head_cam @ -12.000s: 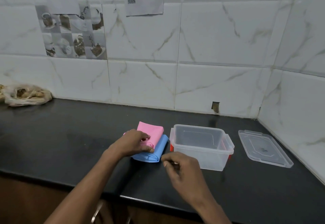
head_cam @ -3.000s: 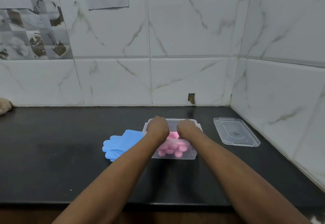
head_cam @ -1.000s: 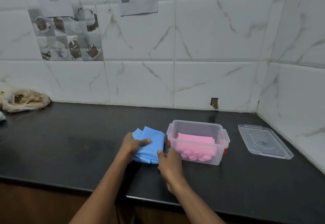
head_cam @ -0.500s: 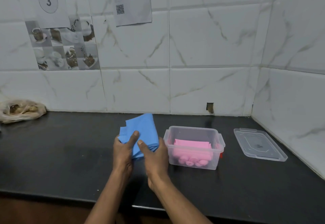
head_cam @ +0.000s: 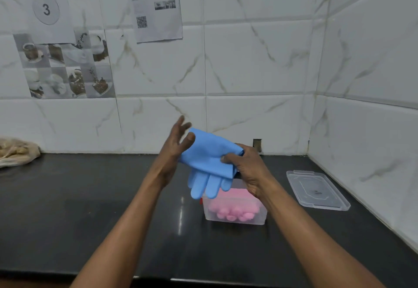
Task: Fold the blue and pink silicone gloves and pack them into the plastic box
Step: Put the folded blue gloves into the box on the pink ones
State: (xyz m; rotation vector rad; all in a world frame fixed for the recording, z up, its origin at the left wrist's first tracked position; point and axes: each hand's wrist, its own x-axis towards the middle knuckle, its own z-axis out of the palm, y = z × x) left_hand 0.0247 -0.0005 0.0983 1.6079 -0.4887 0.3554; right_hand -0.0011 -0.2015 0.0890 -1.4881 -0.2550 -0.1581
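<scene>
The left hand (head_cam: 175, 152) is laid with straight fingers against the folded blue gloves (head_cam: 207, 157), which are gripped by the right hand (head_cam: 247, 166) above the plastic box (head_cam: 261, 220), so packing is judged begun and lowering onto the pink gloves (head_cam: 230, 212) inside is called for.

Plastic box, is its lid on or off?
Off. The plastic box stands open with pink gloves inside; its lid lies flat on the counter to its right.

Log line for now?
blue gloves: held over box | right hand: pinching | left hand: open | pink gloves: boxed | lid: off
</scene>
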